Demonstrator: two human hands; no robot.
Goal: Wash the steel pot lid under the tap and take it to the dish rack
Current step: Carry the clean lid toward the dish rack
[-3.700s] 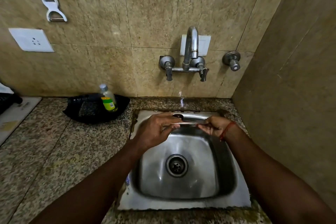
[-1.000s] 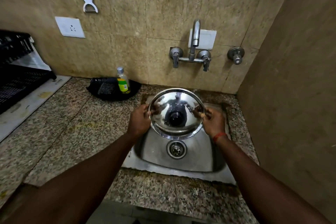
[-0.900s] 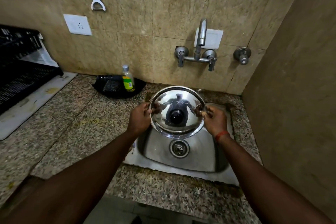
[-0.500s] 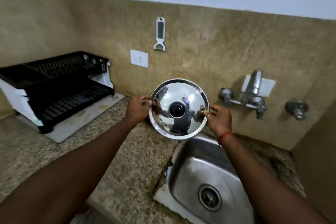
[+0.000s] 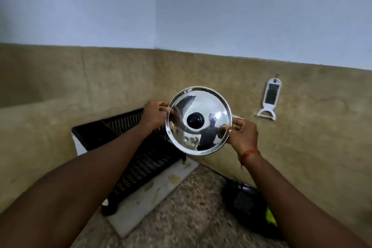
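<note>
The round steel pot lid [image 5: 209, 104] with a black knob at its centre is held upright in the air, its shiny face turned to me. My left hand [image 5: 154, 116] grips its left rim and my right hand [image 5: 242, 134] grips its right rim. Behind and below the lid stands the black two-tier dish rack [image 5: 141, 159] on a white drip tray [image 5: 149, 197]; my left forearm and the lid cover part of it. The sink and tap are out of view.
A white peeler [image 5: 268, 99] hangs on the tiled wall to the right. A black dish [image 5: 247, 207] with a yellow-green labelled bottle sits on the speckled granite counter [image 5: 191, 217] at lower right, partly behind my right forearm.
My view has swung left and up, away from the sink. Both hands carried the lid leftward, and it is now in front of the dish rack.
</note>
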